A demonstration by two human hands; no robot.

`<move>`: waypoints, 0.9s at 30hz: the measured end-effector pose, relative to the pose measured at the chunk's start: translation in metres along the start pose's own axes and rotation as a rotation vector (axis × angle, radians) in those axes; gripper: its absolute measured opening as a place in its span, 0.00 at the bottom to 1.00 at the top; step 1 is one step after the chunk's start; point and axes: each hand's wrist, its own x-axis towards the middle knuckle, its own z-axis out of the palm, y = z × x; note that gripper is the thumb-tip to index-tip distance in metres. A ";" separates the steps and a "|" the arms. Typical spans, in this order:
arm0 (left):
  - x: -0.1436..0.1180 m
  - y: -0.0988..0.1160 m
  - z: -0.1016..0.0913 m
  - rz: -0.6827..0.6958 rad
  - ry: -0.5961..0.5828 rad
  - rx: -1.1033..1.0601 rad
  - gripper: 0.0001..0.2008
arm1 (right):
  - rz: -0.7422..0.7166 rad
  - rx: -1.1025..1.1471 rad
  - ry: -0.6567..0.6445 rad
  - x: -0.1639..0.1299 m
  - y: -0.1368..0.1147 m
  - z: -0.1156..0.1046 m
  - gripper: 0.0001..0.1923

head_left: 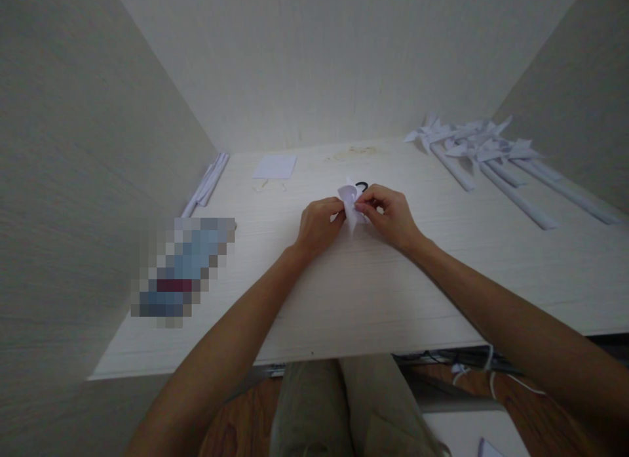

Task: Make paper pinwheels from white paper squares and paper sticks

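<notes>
A small folded white paper piece [350,204] is pinched between both my hands over the middle of the pale desk [442,273]. My left hand [319,225] grips its left side, and my right hand [388,214] holds its right side with the fingertips. A black curved object [362,185], likely scissors handles, lies just behind the paper, mostly hidden.
Several finished paper pinwheels on rolled paper sticks [484,158] lie at the back right. A square white sheet [274,166] rests at the back left, with rolled paper sticks [206,185] along the left wall. A blurred-out object [183,270] sits at the left. Walls enclose three sides.
</notes>
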 end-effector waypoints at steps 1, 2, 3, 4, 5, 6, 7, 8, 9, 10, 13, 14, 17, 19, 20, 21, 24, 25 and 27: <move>0.000 -0.001 0.000 0.003 -0.004 -0.001 0.09 | 0.000 -0.006 0.003 0.000 0.000 0.001 0.03; 0.000 -0.001 0.000 0.005 -0.007 0.000 0.09 | 0.000 -0.009 0.006 0.000 0.000 0.001 0.04; 0.000 -0.002 0.001 0.008 -0.007 0.003 0.09 | 0.001 -0.012 0.009 0.000 -0.001 0.002 0.04; 0.000 -0.002 0.001 0.012 -0.006 0.008 0.09 | 0.002 -0.016 0.012 0.000 -0.001 0.002 0.04; 0.000 -0.003 0.001 0.017 -0.005 0.015 0.09 | 0.002 -0.023 0.013 0.000 -0.002 0.003 0.04; 0.000 -0.003 0.001 0.019 -0.003 0.024 0.09 | 0.001 -0.028 0.014 0.000 -0.002 0.003 0.04; 0.000 -0.003 0.000 0.021 0.003 0.035 0.10 | 0.002 -0.029 0.013 0.000 -0.002 0.004 0.04; 0.000 -0.003 0.000 0.020 0.013 0.049 0.10 | 0.004 -0.024 0.012 0.001 -0.003 0.004 0.04; 0.000 -0.002 0.000 0.019 0.029 0.063 0.10 | 0.006 -0.014 0.013 0.001 -0.003 0.004 0.04; 0.000 -0.002 -0.001 0.018 0.047 0.078 0.11 | 0.007 -0.003 0.017 0.001 -0.004 0.004 0.04; 0.000 -0.001 -0.002 0.026 0.090 0.107 0.11 | -0.022 0.007 0.047 0.000 -0.006 0.002 0.03; 0.000 -0.001 -0.002 0.030 0.098 0.106 0.11 | -0.045 -0.003 0.058 0.000 -0.007 0.001 0.04; 0.000 -0.001 -0.003 0.041 0.118 0.091 0.11 | -0.127 -0.060 0.077 -0.002 -0.007 -0.001 0.03; -0.001 0.000 -0.003 0.042 0.125 0.087 0.11 | -0.163 -0.103 0.073 -0.004 -0.005 -0.001 0.03; -0.001 0.000 -0.003 0.041 0.128 0.090 0.10 | -0.173 -0.118 0.066 -0.004 -0.004 -0.001 0.03; -0.001 0.000 -0.002 0.041 0.129 0.094 0.10 | -0.181 -0.130 0.059 -0.005 -0.003 0.000 0.03; -0.001 0.000 -0.002 0.050 0.126 0.103 0.10 | -0.197 -0.164 0.047 -0.006 0.000 0.001 0.05; -0.001 0.001 -0.001 0.055 0.123 0.105 0.10 | -0.206 -0.183 0.047 -0.006 0.001 0.001 0.05; -0.001 0.001 -0.001 0.061 0.115 0.107 0.10 | -0.222 -0.227 0.049 -0.006 0.001 0.001 0.06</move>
